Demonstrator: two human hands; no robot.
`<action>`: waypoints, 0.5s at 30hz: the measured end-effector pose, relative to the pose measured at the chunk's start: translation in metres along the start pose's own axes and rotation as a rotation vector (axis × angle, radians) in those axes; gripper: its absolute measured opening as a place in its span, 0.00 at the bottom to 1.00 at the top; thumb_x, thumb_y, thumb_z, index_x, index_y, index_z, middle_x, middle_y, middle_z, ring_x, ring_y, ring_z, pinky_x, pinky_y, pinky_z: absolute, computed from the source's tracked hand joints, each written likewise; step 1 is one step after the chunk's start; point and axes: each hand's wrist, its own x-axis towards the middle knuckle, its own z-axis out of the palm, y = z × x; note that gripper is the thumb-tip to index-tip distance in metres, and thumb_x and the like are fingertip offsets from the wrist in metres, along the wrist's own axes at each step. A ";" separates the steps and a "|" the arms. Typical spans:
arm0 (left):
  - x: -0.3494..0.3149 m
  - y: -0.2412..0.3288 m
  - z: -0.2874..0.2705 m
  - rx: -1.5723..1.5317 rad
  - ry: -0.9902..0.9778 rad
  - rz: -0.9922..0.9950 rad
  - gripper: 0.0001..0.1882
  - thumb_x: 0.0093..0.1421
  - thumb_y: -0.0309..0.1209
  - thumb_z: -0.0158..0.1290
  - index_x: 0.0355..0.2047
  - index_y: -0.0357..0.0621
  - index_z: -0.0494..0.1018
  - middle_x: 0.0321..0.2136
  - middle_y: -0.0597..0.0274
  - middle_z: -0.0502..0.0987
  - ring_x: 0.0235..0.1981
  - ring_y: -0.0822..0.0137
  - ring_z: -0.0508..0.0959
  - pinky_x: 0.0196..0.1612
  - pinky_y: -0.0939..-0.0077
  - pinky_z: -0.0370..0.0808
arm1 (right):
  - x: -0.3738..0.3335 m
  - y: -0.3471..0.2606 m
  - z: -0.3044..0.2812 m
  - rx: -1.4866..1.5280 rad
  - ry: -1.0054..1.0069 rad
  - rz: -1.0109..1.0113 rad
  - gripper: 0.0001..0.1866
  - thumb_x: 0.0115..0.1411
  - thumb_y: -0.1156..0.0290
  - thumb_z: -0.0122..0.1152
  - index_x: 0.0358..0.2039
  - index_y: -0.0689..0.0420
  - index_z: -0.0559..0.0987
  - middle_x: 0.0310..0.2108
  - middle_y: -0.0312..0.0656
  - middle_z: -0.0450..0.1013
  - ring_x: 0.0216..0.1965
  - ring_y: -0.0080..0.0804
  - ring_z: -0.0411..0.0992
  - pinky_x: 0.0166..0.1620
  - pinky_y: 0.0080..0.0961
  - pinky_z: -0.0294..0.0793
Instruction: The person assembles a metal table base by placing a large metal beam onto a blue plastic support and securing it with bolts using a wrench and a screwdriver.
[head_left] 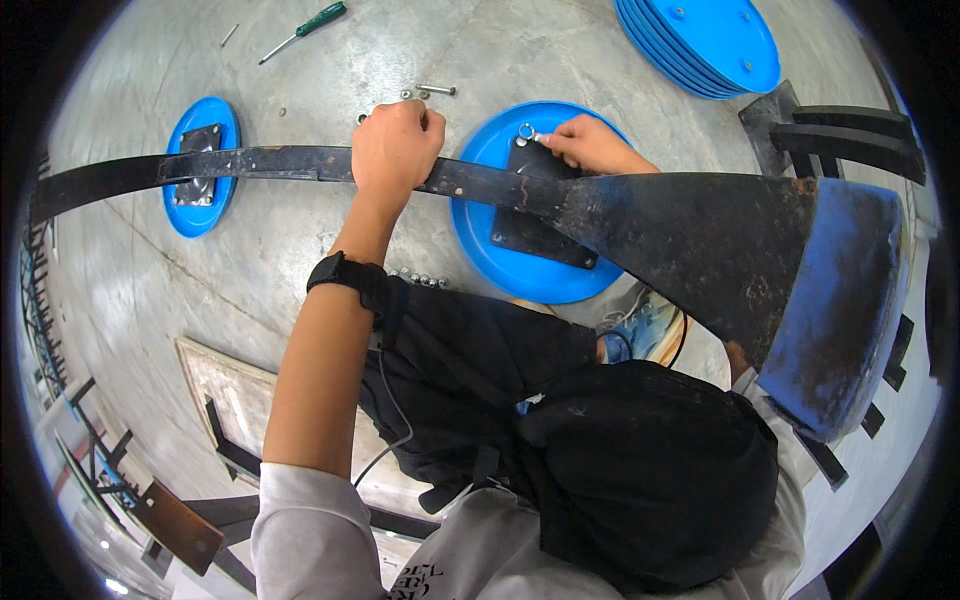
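A long black metal bar (pixel 300 163) runs across in front of me, over two round blue discs. My left hand (pixel 398 145) is closed in a fist around its middle; the fingertips are hidden on the far side. At its right the bar widens into a broad black plate (pixel 700 235) with a worn blue end (pixel 845 290). Beyond the bar, my right hand (pixel 592 146) pinches a small silver wrench (pixel 527 131) with a ring-shaped end. The wrench is at the far corner of a black square plate (pixel 530 235) on the larger-looking blue disc (pixel 480 235), beside a bolt head.
The left blue disc (pixel 228 130) also carries a black plate. A bolt (pixel 437 90) and nuts (pixel 406 94) lie beyond my left hand; several more nuts (pixel 425 281) sit near my knee. A green-handled screwdriver (pixel 305 30) lies far left. Stacked blue discs (pixel 690 45) stand far right.
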 end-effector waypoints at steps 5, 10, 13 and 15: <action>-0.001 -0.003 -0.001 0.017 0.010 0.001 0.15 0.53 0.38 0.47 0.20 0.40 0.75 0.18 0.47 0.74 0.23 0.48 0.75 0.30 0.58 0.72 | -0.003 -0.007 0.014 -0.077 -0.060 0.028 0.19 0.59 0.61 0.53 0.21 0.64 0.76 0.12 0.38 0.68 0.15 0.23 0.64 0.20 0.26 0.60; 0.000 -0.003 -0.001 0.014 0.014 0.010 0.15 0.53 0.38 0.47 0.20 0.39 0.75 0.18 0.47 0.74 0.24 0.47 0.75 0.30 0.58 0.72 | 0.000 -0.007 0.010 -0.065 -0.127 0.001 0.18 0.56 0.58 0.56 0.21 0.62 0.78 0.14 0.40 0.71 0.17 0.29 0.68 0.22 0.30 0.64; 0.001 0.003 0.002 0.011 0.012 0.013 0.16 0.52 0.38 0.47 0.20 0.39 0.75 0.18 0.47 0.74 0.24 0.47 0.75 0.30 0.58 0.72 | 0.017 0.001 -0.006 -0.150 -0.112 0.115 0.20 0.50 0.53 0.60 0.22 0.60 0.81 0.17 0.43 0.73 0.20 0.33 0.72 0.24 0.33 0.68; -0.001 0.000 -0.001 0.014 0.016 0.013 0.16 0.52 0.39 0.47 0.20 0.39 0.75 0.18 0.47 0.74 0.24 0.47 0.75 0.31 0.58 0.72 | 0.032 -0.006 -0.016 -0.456 -0.034 0.035 0.22 0.45 0.48 0.64 0.22 0.58 0.81 0.17 0.41 0.74 0.21 0.32 0.73 0.25 0.30 0.68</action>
